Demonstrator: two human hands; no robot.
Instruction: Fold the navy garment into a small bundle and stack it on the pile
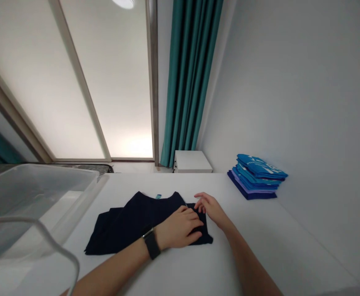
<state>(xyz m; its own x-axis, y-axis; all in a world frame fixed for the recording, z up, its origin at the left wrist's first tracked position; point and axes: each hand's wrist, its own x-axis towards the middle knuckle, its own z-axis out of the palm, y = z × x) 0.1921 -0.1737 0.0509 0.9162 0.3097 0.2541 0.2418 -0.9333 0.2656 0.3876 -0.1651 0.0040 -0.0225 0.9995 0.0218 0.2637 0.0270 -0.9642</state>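
- Black watch strap (152,244) is circling the left wrist; the left hand (181,228) is lying palm down, fingers loosely spread, gripping nothing visible.
- Dark shirt (136,222) is lying mid-table (180,273), partly beneath that hand; a flat, even palm is probably serving best against creases and sliding.
- Right hand (211,209) is resting by the shirt's right edge, fingers half curled, pinching no cloth visibly; gentle smoothing is likely beating tugging there.
- Blue folded stack (256,174) is sitting farther right, well apart.
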